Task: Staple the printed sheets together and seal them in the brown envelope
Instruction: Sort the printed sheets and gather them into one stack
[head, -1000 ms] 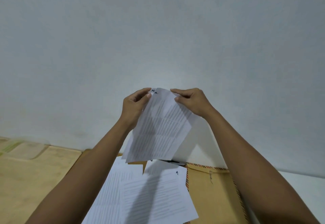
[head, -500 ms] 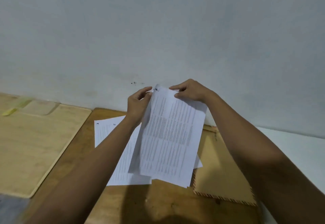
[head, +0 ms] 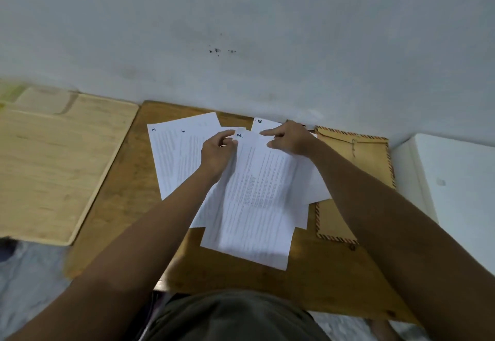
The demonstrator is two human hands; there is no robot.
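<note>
While both hands (head: 218, 153) (head: 288, 139) pinch flat printed sheets (head: 257, 201), striped-edged brown envelope (head: 356, 158) beside.

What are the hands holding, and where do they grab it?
Both hands hold the printed sheets by the top edge: the left hand pinches the top left corner, the right hand grips near the top right.

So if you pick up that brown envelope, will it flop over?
Probably a little. The brown envelope lies flat and thin on the table, so it likely bends and weighs little. Being flat, it probably slides when pushed and won't roll.
</note>
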